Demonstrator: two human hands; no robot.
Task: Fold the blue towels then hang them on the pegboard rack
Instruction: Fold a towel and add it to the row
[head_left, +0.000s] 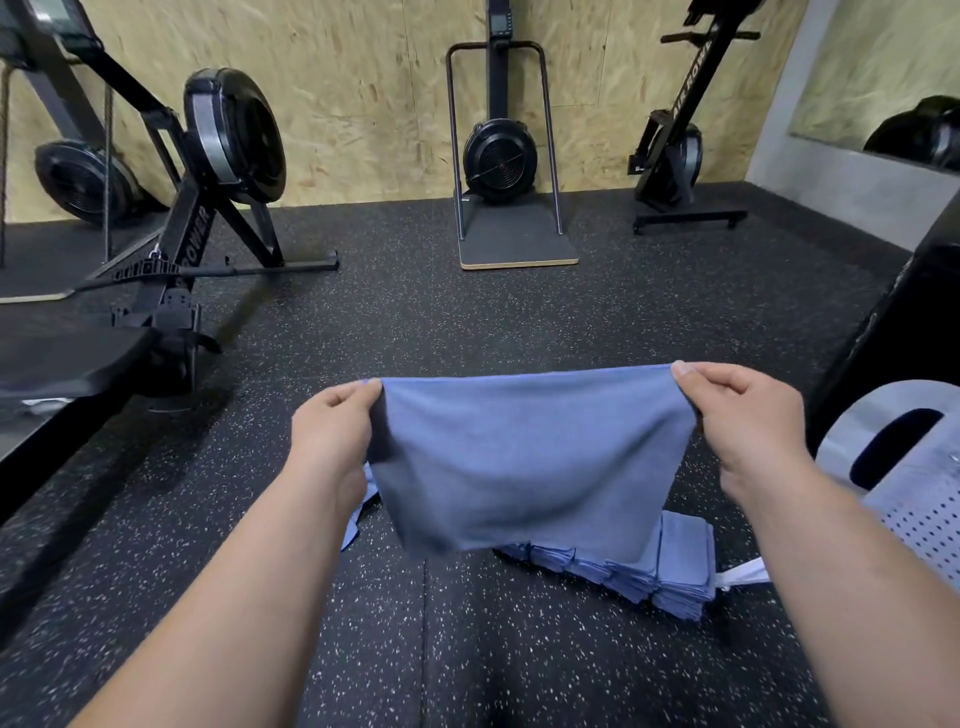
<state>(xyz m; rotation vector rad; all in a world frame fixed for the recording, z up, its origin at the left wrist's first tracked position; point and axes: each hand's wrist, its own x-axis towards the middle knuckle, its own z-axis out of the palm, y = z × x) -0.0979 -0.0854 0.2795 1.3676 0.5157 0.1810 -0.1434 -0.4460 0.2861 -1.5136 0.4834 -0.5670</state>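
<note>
1. A black rowing machine stands at ten o'clock in the view on the speckled black floor. Its near rail is cut off by the left edge.
2. The left grip is clamped on the upper left corner of the blue towel, thumb pinched against fingers. The towel lies at three o'clock from it.
3. The towel hangs spread in the air above the floor. Its top edge is stretched between both grips and sags a little, and its lower edge hangs free.
4. At seven o'clock from the towel a piece of loose blue cloth shows, mostly hidden by the left wrist and the towel.
5. At five o'clock from the towel a stack of folded towels sits on the floor. Its far part is hidden behind the hanging cloth.
6. The right grip is clamped on the upper right corner, with the towel at nine o'clock from it.
7. A white perforated panel at four o'clock is cut off by the right edge, and what it is cannot be made out.
</note>
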